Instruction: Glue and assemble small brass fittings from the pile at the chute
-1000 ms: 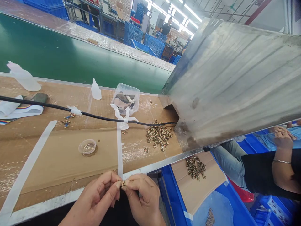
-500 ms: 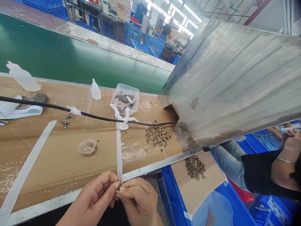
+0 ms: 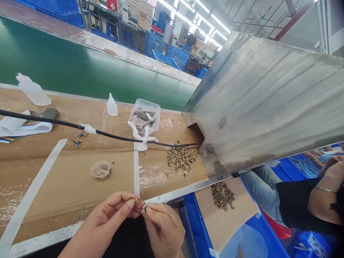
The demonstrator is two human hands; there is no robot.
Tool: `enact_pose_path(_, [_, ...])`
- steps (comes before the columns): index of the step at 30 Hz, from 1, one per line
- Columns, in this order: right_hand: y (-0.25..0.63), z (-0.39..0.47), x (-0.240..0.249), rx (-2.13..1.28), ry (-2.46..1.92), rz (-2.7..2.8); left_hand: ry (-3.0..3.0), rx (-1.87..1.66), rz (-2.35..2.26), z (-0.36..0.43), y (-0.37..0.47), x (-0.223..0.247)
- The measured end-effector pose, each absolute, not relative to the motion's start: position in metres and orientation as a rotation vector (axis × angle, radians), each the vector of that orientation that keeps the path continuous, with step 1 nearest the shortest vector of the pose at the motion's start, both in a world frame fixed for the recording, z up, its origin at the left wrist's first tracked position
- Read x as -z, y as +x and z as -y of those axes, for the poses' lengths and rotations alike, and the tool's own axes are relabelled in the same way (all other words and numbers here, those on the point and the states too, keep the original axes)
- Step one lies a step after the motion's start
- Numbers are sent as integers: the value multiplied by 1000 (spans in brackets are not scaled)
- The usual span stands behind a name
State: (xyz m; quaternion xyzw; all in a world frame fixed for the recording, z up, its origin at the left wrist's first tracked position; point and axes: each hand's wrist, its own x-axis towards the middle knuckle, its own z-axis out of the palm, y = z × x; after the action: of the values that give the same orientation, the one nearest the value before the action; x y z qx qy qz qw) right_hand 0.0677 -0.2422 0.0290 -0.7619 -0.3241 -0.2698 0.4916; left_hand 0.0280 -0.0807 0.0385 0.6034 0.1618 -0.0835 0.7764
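At the bench's near edge, my left hand [image 3: 113, 218] pinches a small brass-coloured part [image 3: 137, 201] between thumb and index finger. Just to its right, my right hand [image 3: 164, 224] grips another small brass-coloured part [image 3: 144, 208] at its fingertips. A narrow gap separates the two hands. Beyond them, a pile of similar small parts [image 3: 181, 157] lies on the cardboard-covered bench [image 3: 67, 179]. A round clear dish [image 3: 100, 170] with thin pieces inside sits left of the pile. The fine shape of the held parts is too small to make out.
A black cable [image 3: 115, 135] crosses the bench into an opening in a metal panel [image 3: 263, 100]. Behind it stand a clear plastic box [image 3: 145, 114] and white bottles [image 3: 112, 105]. A second pile [image 3: 223, 196] lies on cardboard at right, near a seated person [image 3: 301, 197].
My hands were together at the fingertips and have moved slightly apart, each with a small part now showing. The camera view has shifted a little.
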Motion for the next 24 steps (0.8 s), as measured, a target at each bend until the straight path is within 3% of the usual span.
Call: enact_pose_path(24, [73,246,-22,715,-1845,888,1136,251,-419,82,29,-30])
